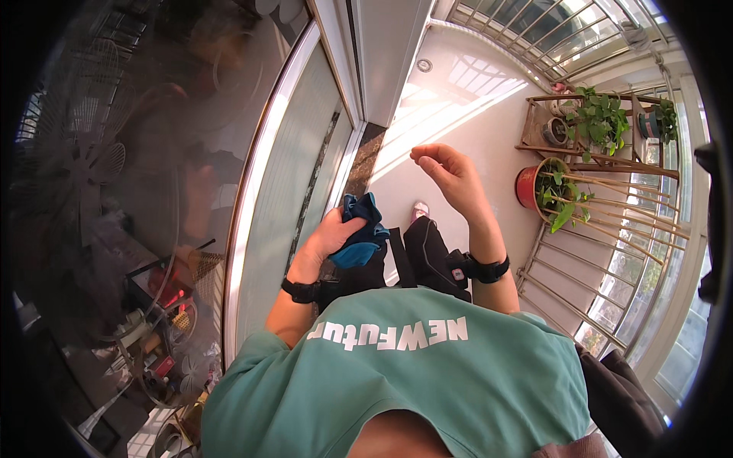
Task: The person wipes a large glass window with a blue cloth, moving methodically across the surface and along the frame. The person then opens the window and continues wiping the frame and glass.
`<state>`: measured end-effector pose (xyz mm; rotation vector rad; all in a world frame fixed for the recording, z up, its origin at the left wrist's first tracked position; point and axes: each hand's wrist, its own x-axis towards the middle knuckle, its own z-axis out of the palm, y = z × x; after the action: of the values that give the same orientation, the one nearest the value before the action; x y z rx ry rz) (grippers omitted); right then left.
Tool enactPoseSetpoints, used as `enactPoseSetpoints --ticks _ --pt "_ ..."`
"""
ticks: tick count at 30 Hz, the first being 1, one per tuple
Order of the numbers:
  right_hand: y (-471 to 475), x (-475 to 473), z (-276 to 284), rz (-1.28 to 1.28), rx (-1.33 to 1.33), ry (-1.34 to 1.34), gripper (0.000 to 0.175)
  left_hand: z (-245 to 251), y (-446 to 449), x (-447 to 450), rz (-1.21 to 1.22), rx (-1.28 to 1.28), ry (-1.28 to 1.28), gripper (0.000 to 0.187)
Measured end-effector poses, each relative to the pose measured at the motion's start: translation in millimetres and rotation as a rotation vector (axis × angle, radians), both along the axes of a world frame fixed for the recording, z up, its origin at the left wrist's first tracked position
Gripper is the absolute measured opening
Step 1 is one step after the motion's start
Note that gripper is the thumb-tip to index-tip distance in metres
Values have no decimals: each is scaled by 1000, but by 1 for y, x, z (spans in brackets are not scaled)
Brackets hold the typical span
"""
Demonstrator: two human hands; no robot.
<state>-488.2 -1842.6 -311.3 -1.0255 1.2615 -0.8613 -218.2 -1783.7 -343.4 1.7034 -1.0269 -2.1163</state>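
Observation:
A crumpled blue cloth (362, 229) is bunched in my left hand (332, 233), close to the sliding door's frosted lower panel (286, 172). Lighter blue folds of it hang below my fingers. My right hand (449, 170) is raised over the pale floor, its fingers curled and the thumb near the index finger. I see nothing held in it, though the inside of the palm is partly hidden. Both wrists wear black straps.
On the right stand a wooden plant rack (532, 123) with potted plants, a red pot (527, 188) with bamboo stakes, and metal window bars (578, 280). A dark stone threshold (366, 157) borders the door. A floor drain (424, 66) lies farther ahead. Glass at left shows reflections and clutter.

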Motion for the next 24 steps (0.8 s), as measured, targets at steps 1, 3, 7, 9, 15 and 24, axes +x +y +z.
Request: enactPoseSetpoints --ticks 1,3,7,9,15,24 --pt "-19 -3 3 37 -50 1 25 4 -1 6 -38 -2 -72 35" --pt "-57 3 8 84 -135 -146 27 10 5 16 -50 -67 -233 36" --pt "-139 42 14 164 -320 -208 33 19 27 18 425 -119 -118 36" --pt "-173 59 15 167 -377 -158 42 23 33 8 724 -315 35 40" --pt "-240 61 18 242 -570 -44 51 44 45 -33 1199 -423 130 27" --pt "-242 33 47 365 -652 32 54 31 20 -52 1930 -201 175 78"
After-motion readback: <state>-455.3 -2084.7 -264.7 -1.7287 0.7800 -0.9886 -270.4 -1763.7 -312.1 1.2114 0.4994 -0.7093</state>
